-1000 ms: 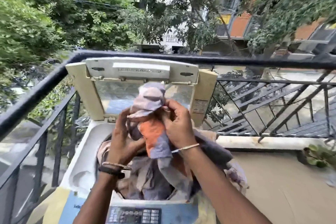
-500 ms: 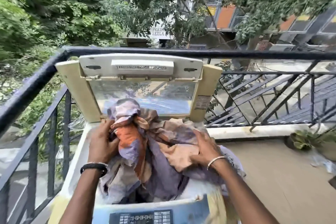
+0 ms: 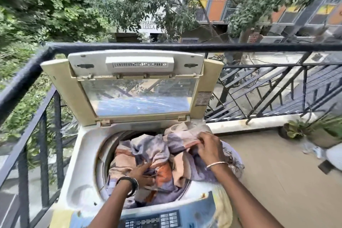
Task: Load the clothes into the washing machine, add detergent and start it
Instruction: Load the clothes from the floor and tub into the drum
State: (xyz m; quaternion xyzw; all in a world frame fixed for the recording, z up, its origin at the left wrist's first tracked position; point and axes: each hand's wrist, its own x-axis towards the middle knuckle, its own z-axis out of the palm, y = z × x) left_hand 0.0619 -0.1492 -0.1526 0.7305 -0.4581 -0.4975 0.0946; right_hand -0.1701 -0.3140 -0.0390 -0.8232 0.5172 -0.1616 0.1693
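Head view: right hand fingers pinch a fold of clothes at the drum's right rim. Left hand fingers press into the heap, grip unclear. Most clothes sit inside, but some drape over the rim and could slide out or jam the lid.

Clothes lie in the washing machine, its lid upright behind, railing beyond, potted plants to its right.
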